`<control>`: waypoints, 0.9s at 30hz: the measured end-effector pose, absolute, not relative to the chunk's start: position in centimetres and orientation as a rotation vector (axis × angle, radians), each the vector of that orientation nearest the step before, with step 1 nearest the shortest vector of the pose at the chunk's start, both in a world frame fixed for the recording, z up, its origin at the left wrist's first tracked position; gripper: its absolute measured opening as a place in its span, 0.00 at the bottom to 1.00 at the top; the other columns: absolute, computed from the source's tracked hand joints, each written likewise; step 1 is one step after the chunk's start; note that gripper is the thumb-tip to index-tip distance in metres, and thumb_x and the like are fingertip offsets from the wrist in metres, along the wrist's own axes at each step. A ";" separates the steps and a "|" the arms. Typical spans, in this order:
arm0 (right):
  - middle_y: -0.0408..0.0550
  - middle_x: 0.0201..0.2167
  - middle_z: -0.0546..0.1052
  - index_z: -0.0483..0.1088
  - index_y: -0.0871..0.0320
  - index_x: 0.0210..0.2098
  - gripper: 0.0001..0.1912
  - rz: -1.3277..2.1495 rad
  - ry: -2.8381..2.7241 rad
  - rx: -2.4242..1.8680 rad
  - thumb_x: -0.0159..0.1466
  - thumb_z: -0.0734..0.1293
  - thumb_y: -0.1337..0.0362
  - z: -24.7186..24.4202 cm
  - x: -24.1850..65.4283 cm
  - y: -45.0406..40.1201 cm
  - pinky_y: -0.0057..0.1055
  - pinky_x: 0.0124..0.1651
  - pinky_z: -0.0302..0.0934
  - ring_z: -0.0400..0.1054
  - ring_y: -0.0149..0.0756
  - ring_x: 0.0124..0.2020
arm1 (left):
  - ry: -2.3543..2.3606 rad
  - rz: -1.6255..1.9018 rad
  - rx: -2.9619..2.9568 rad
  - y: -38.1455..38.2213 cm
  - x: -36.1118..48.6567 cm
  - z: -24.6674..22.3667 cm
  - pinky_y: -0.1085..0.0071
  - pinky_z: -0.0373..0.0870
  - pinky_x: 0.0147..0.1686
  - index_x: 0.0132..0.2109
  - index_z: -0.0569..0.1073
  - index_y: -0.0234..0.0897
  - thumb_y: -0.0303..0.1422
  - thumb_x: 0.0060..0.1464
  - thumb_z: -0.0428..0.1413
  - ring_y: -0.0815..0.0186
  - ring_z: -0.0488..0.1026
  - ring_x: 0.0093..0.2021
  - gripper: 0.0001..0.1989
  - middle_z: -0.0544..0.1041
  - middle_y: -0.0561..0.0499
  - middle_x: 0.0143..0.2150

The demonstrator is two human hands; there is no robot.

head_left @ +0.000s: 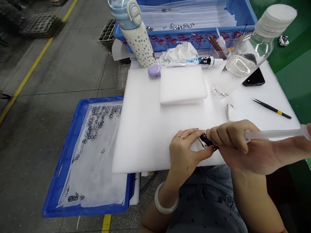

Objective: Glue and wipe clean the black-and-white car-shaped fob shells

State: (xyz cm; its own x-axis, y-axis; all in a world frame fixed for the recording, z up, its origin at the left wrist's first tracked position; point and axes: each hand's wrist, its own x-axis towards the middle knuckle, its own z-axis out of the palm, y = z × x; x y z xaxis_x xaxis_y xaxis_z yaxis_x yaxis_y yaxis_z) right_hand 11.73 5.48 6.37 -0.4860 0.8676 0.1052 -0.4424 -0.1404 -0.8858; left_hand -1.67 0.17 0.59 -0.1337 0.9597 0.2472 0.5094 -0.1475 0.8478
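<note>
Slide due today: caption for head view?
Left hand and right hand meet at a black part over a white board.

head view | from the person's head, facing forward and down | close over left hand (186, 150) and right hand (232, 137), lower right of centre | surface (143, 129) mid-frame | floor (80, 64) farther off, upper left

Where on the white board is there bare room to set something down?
Widest: left side of the white board, between purple case, left hand and left edge. Narrower: between the white block and that hand. Crowded: back edge, with spotted bottle, cloth and tube.
</note>
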 end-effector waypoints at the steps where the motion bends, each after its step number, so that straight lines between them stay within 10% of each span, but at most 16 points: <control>1: 0.39 0.12 0.48 0.50 0.57 0.15 0.40 1.759 -1.169 -0.542 0.55 0.60 0.27 6.4 11.5 5.5 0.33 0.25 0.46 0.45 0.28 0.18 | 1.645 1.226 1.659 0.2 -1.7 0.6 0.56 0.75 0.47 0.44 0.80 0.38 0.37 0.47 0.70 0.56 0.78 0.45 0.16 0.83 0.46 0.45; 27: 0.41 0.13 0.49 0.52 0.57 0.16 0.40 1.683 -1.186 -0.526 0.60 0.51 0.26 6.0 11.8 5.5 0.34 0.25 0.46 0.46 0.29 0.18 | 1.636 1.200 1.638 0.0 -1.6 0.8 0.57 0.75 0.48 0.42 0.80 0.40 0.39 0.50 0.68 0.57 0.78 0.46 0.13 0.83 0.48 0.44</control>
State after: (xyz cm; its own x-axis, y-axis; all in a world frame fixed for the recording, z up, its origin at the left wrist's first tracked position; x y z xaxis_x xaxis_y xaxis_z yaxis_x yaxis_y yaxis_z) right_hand 11.83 5.45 6.04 -0.4327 0.8843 0.1753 -0.4622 -0.0507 -0.8853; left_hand -1.59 0.04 0.83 -0.1266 0.9676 0.2183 0.4994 -0.1280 0.8569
